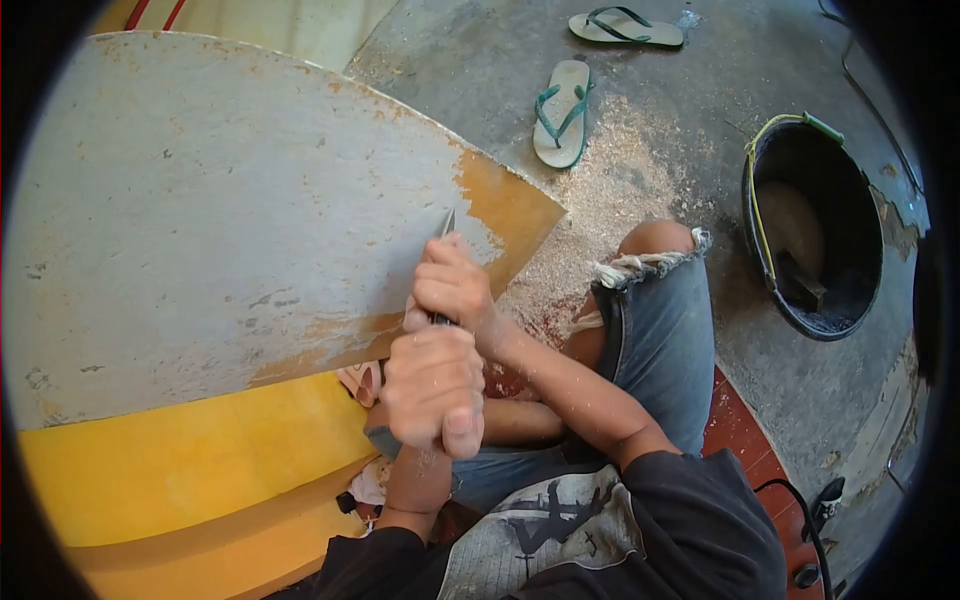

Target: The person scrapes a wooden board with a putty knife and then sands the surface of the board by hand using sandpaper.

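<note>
Both my hands are closed around a knife [449, 223], one behind the other. Its pointed metal tip sticks out past my right hand [455, 285], which is the one nearer the blade. My left hand [435, 390] is wrapped round the rear of the tool, and a bit of dark handle shows between the two. The tip lies over a large curved panel [230, 220] with worn grey paint, touching or very close to it. Brown bare surface [510, 205] shows at the panel's pointed corner and along its lower edge.
Pale scrapings [625, 170] cover the concrete floor beyond the corner. Two flip-flops [564, 115] lie there. A black bucket [865, 225] with murky contents stands at right. A yellow surface [200, 460] lies below the panel. A black cable [815, 530] runs at lower right.
</note>
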`<action>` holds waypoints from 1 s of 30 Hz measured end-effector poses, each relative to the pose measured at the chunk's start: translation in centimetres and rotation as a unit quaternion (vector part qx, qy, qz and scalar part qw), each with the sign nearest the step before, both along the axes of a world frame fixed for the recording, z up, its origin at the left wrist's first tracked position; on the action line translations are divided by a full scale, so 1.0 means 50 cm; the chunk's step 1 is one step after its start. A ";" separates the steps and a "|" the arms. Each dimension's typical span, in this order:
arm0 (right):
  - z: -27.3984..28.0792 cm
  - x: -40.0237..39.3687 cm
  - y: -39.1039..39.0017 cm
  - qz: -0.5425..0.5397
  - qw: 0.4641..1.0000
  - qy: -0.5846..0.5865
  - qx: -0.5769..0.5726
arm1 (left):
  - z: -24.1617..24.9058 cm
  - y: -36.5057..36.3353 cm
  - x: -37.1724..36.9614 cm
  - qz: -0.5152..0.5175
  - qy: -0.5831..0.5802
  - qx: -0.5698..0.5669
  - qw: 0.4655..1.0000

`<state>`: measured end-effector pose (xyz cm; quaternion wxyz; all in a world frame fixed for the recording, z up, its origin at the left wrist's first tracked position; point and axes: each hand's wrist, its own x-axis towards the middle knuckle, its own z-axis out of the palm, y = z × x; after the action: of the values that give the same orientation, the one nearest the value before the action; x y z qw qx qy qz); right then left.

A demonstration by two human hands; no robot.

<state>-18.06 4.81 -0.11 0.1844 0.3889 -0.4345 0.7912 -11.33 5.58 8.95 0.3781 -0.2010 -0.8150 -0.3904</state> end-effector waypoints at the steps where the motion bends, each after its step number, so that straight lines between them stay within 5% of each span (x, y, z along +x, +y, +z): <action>1: 0.001 0.013 0.002 0.011 1.000 -0.001 -0.002 | -0.001 0.003 0.012 0.017 0.011 0.004 1.000; 4: -0.026 0.007 0.002 -0.026 0.996 -0.048 0.072 | -0.017 -0.031 -0.014 -0.007 -0.055 0.062 0.997; 14: -0.019 0.017 0.001 -0.025 0.999 -0.020 0.023 | -0.006 0.006 -0.001 -0.001 -0.006 -0.001 1.000; 16: -0.053 0.005 -0.013 -0.049 0.995 -0.058 0.064 | -0.024 -0.026 -0.010 0.044 -0.102 0.018 0.994; 21: -0.023 0.007 0.005 -0.040 0.999 -0.025 0.009 | -0.008 0.018 -0.008 0.001 -0.006 0.012 1.000; 30: -0.003 0.002 0.003 -0.016 1.000 -0.005 0.005 | 0.014 0.014 0.000 0.016 -0.032 -0.011 0.999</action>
<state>-17.97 4.96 -0.28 0.1930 0.3791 -0.4452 0.7879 -11.33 6.27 9.67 0.3556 -0.1798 -0.8339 -0.3819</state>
